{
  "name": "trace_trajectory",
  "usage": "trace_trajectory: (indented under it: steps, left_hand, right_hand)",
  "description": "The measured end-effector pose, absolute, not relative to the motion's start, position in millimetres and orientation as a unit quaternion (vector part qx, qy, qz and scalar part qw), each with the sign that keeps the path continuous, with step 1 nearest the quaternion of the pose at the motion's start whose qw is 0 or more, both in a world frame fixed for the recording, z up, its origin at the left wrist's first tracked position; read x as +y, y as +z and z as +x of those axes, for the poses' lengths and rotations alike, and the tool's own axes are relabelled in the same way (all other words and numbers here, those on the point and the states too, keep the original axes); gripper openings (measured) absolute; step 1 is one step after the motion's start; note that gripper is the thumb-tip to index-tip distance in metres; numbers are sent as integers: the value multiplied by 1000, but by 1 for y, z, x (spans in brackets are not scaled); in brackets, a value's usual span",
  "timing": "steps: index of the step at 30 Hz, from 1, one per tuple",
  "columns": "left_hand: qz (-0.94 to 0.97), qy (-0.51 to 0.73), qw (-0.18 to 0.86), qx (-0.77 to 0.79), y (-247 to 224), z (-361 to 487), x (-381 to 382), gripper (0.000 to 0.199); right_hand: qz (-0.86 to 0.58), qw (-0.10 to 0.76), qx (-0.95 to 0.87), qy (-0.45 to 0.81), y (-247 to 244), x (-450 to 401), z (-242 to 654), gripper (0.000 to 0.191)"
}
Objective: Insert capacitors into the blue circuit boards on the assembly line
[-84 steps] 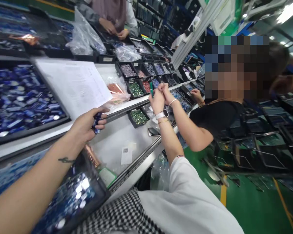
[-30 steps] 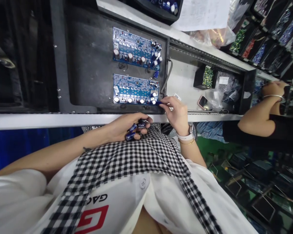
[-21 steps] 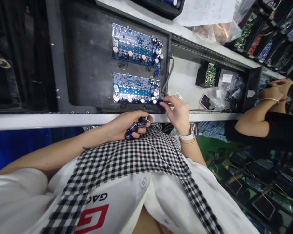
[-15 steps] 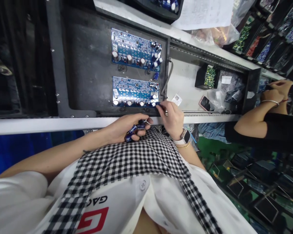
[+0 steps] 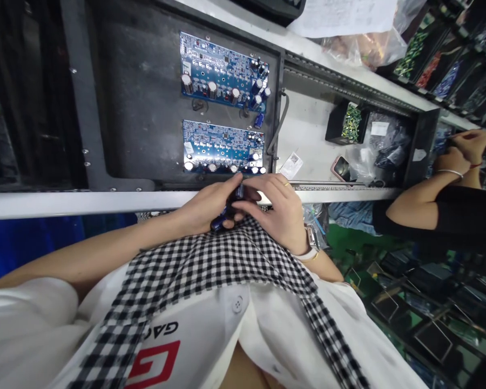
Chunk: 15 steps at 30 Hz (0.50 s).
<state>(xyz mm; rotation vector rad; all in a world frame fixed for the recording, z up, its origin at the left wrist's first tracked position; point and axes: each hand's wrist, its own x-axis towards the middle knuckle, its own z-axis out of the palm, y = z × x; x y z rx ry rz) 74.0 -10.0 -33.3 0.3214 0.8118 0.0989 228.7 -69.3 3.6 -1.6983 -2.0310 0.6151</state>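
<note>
My left hand (image 5: 210, 208) is closed around some dark blue capacitors (image 5: 218, 222) just below the bench edge. My right hand (image 5: 277, 208) meets it there, thumb and fingers around a capacitor (image 5: 238, 192) that my left hand also touches. Above them, in the black tray, lie two blue circuit boards, an upper one (image 5: 222, 73) and a lower one (image 5: 218, 145), both carrying round-topped capacitors. One loose blue capacitor (image 5: 260, 120) rests between the boards at the right. Parts of both hands' fingers are hidden.
Right of the boards are a QR-code label (image 5: 292, 163), a phone (image 5: 342, 168), a black box of small green parts (image 5: 351, 123) and plastic bags (image 5: 383, 143). Another person's arm (image 5: 417, 208) reaches in at the right. Parts bins (image 5: 441, 70) stand at upper right.
My right hand has moved from the lower board's right corner down to my left hand. A capacitor now stands at that corner. The view has shifted slightly.
</note>
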Motion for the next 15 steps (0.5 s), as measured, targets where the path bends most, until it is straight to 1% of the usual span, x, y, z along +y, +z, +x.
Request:
trace_trajectory:
  steps: [5, 9, 11, 15]
  left_hand:
    - [119, 55, 906, 402, -30, 77, -14, 43]
    - [100, 9, 914, 392, -28, 77, -13, 35]
    - [109, -2, 916, 385, -30, 77, -14, 29]
    - [124, 5, 924, 363, -37, 76, -15, 24]
  right_hand:
    - [-637, 191, -717, 207, -3, -69, 241, 20]
    - [-685, 170, -688, 171, -14, -52, 272, 22]
    - [-678, 147, -698, 180, -21, -42, 280, 23]
    - [-663, 111, -719, 177, -30, -32, 280, 24]
